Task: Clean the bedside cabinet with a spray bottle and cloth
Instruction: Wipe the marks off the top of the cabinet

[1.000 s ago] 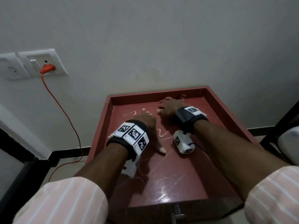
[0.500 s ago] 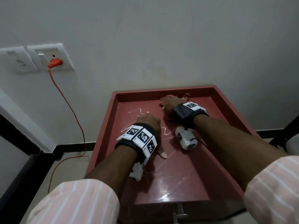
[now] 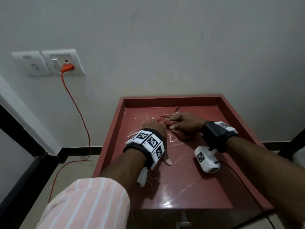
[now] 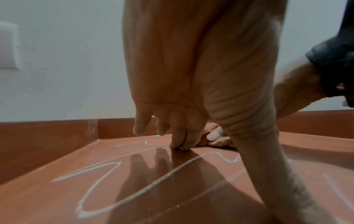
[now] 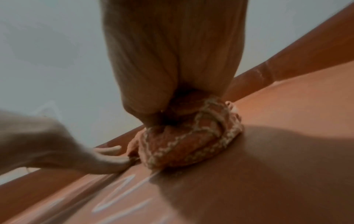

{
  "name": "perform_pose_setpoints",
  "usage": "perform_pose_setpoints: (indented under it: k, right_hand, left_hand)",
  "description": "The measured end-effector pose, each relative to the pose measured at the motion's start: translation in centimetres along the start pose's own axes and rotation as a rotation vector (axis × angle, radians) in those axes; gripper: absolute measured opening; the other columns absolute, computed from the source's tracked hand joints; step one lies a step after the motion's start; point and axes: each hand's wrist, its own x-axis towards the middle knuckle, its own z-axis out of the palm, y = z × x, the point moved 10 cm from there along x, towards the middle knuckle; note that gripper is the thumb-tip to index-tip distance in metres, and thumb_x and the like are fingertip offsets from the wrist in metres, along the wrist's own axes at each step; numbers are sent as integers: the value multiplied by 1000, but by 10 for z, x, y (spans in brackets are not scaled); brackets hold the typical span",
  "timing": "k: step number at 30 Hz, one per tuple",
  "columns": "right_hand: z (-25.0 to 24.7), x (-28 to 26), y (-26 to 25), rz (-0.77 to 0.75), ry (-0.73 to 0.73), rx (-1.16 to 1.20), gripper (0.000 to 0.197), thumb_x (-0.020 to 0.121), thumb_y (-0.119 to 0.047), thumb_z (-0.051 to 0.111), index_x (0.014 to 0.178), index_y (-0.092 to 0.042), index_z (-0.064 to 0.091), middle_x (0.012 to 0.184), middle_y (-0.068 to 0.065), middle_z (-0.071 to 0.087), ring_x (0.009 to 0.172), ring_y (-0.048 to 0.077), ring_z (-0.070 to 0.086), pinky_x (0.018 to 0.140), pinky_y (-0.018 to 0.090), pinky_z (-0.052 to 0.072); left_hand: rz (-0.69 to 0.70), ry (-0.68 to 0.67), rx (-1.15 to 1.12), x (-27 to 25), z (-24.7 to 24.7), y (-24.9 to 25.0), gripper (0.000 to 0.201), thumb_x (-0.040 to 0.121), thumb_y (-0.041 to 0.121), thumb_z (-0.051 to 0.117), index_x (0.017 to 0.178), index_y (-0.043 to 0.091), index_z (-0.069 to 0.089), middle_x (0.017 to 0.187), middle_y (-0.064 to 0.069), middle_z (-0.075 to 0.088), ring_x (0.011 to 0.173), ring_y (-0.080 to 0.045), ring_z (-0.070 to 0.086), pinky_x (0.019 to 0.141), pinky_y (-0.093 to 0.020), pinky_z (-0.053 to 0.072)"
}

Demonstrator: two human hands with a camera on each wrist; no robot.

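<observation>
The bedside cabinet top is reddish-brown with a raised rim and carries white squiggly streaks of cleaner. A bunched reddish cloth with a pale pattern lies near the back rim. My right hand holds it down against the top, fingers curled over it. Just left of the cloth, my left hand rests its fingertips on the surface and holds nothing. No spray bottle is in view.
The cabinet stands against a pale wall. At left, an orange plug sits in a wall socket and its orange cable hangs to the floor. A black frame runs along the left. A metal drawer handle shows at the front.
My right hand has drawn the cloth a little away from the back rim. The left hand stays planted on the top. The head view has shifted, so the cabinet sits further right.
</observation>
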Motion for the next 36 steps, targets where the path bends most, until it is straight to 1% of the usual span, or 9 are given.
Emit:
perform_pose_setpoints:
  k: [4, 8, 11, 16, 19, 22, 27, 32, 36]
  right_hand:
    - [-9, -9, 17, 288, 185, -190, 42, 91, -43, 53, 126, -21, 63, 138, 10, 57, 123, 34, 54, 104, 40, 45]
    - [17, -36, -28, 7, 115, -66, 31, 95, -28, 58, 122, -16, 66, 134, 8, 59, 122, 28, 53, 100, 33, 42]
    - [4, -55, 12, 103, 71, 0, 43, 93, -31, 64, 135, -21, 59, 150, 2, 47, 137, 23, 43, 110, 29, 32]
    - [5, -57, -15, 190, 246, -225, 33, 93, -33, 52, 122, -19, 62, 136, 11, 56, 117, 34, 56, 98, 38, 48]
    - [34, -94, -53, -49, 103, -115, 30, 96, -27, 54, 124, -20, 63, 140, 7, 52, 127, 29, 48, 100, 34, 40]
    - [29, -122, -33, -45, -15, 11, 42, 95, -30, 62, 137, -26, 57, 152, -4, 42, 140, 18, 36, 113, 30, 28]
    - [10, -97, -6, 221, 158, -160, 40, 93, -34, 56, 129, -19, 59, 141, 9, 54, 124, 33, 54, 105, 38, 44]
    - [51, -146, -96, -84, 203, -125, 37, 97, -27, 51, 132, -17, 57, 137, 8, 52, 124, 30, 48, 104, 46, 43]
    - [42, -170, -48, -49, 139, -70, 40, 100, -33, 51, 139, -26, 53, 149, 0, 46, 133, 23, 42, 110, 35, 34]
  left_hand:
    - [20, 1, 20, -8, 2, -1, 102, 70, 47, 80, 148, 5, 30, 160, -21, 13, 148, -39, 17, 118, -52, 21]
    - [10, -20, 48, -17, -3, 3, 111, 67, 52, 81, 152, 9, 24, 162, -18, 8, 148, -39, 16, 118, -51, 22]
    - [-7, -6, -24, -15, 3, -6, 121, 62, 56, 82, 152, 5, 20, 163, -15, 6, 150, -38, 5, 119, -55, 16]
    - [86, 114, -98, -36, 19, -4, 144, 44, 68, 83, 152, 2, 15, 163, -14, 8, 151, -32, 0, 121, -53, 14]
    - [157, 33, -155, -53, 34, 7, 128, 63, 54, 82, 154, 2, 8, 163, -12, 4, 152, -28, -5, 121, -54, 11]
    - [202, 13, -88, -64, 49, 19, 86, 92, 25, 62, 153, 0, 7, 163, -14, 2, 151, -29, -6, 120, -55, 10]
    - [170, -12, 39, -89, 71, 18, 137, 58, 54, 85, 153, -2, 4, 163, -17, -1, 151, -33, -5, 121, -55, 9]
    - [112, 31, 66, -97, 61, 16, 148, 48, 66, 83, 152, -1, 3, 163, -17, 0, 151, -34, -7, 121, -56, 7]
    - [82, 54, 5, -106, 61, 8, 143, 39, 74, 80, 149, 2, 23, 162, -13, 13, 151, -32, 1, 120, -55, 11]
